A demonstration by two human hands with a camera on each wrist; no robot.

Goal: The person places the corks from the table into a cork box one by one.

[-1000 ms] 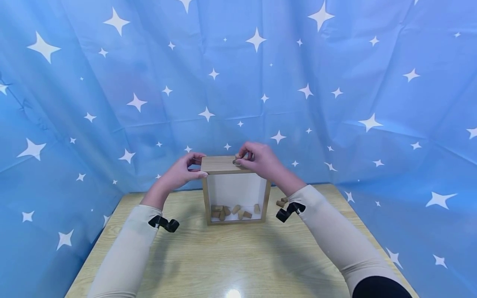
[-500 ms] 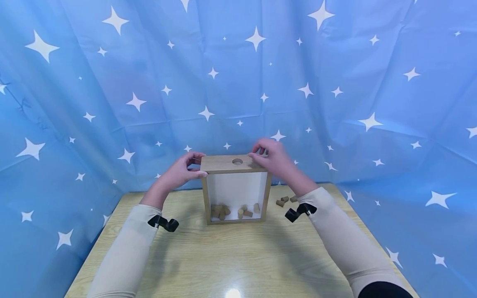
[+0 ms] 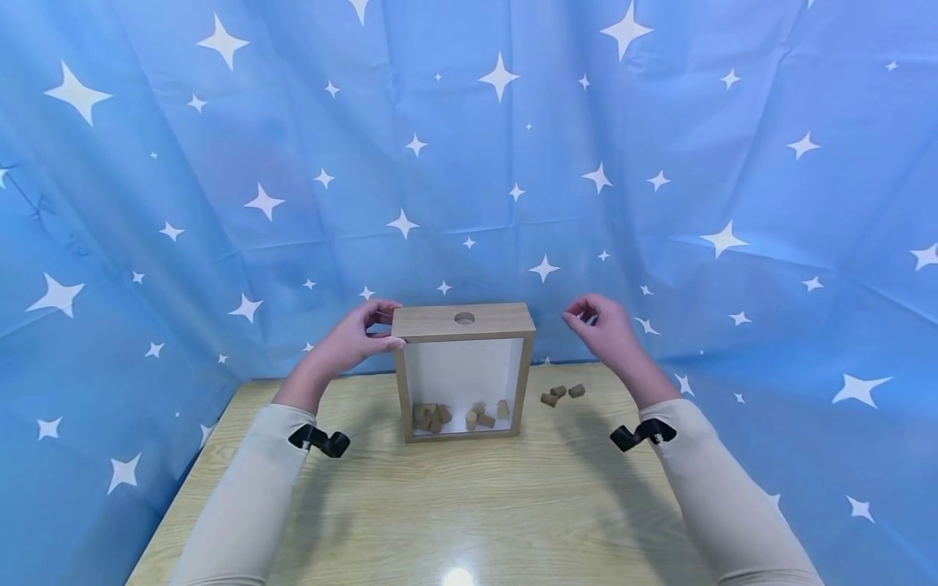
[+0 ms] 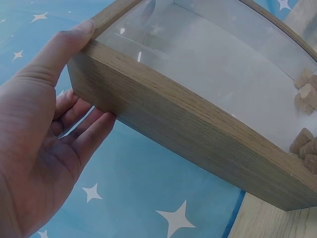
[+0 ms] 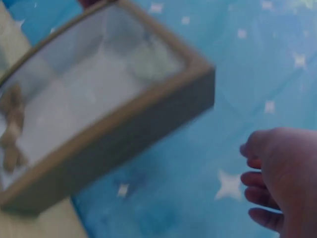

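Note:
A wooden box (image 3: 463, 324) with a clear front and a round hole (image 3: 465, 318) in its top stands upright on the table. Several corks (image 3: 432, 417) lie at its bottom behind the clear panel. My left hand (image 3: 357, 335) grips the box's upper left corner, thumb at the front edge; in the left wrist view the fingers (image 4: 94, 131) reach around the far side. To the right of the box, my right hand (image 3: 604, 330) hangs in the air, fingers loosely curled, with nothing visible in them. The right wrist view is blurred.
Several loose corks (image 3: 558, 391) lie on the wooden table (image 3: 454, 496) right of the box, below my right hand. A blue curtain with white stars (image 3: 469, 163) hangs close behind the table and along both sides.
A cork pinched at the hole by my right hand is gone from there, and the hole shows. My right hand has moved right, off the box. The left hand stays put.

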